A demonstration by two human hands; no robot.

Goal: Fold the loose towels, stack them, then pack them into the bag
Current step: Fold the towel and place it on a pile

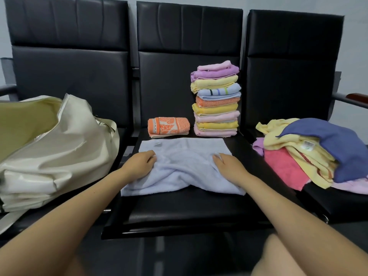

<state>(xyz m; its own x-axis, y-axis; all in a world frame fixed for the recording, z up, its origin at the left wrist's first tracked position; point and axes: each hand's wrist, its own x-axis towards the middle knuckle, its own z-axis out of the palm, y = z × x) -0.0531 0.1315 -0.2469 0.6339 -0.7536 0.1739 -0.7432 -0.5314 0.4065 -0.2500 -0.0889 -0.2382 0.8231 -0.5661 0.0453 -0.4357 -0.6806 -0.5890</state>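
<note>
From the head camera, a person is leaning over the middle seat [179, 212] of a row of black padded chairs, where a pale blue towel [183, 166] is lying spread and bunched at its centre. The left hand [140, 163] is resting on the towel's left side with fingers curled into the cloth, gripping it; the right hand [227, 164] is pinching a fold on the right side. Toward the seat's back edge, a folded orange patterned towel [168, 126] is sitting just beside a tall stack of folded towels [216, 100] in pink, purple, yellow, blue and orange. A cream bag [53, 148] is gaping open on the left seat. Loose towels [310, 152], yellow, navy, red and lilac, are lying heaped on the right seat.
</note>
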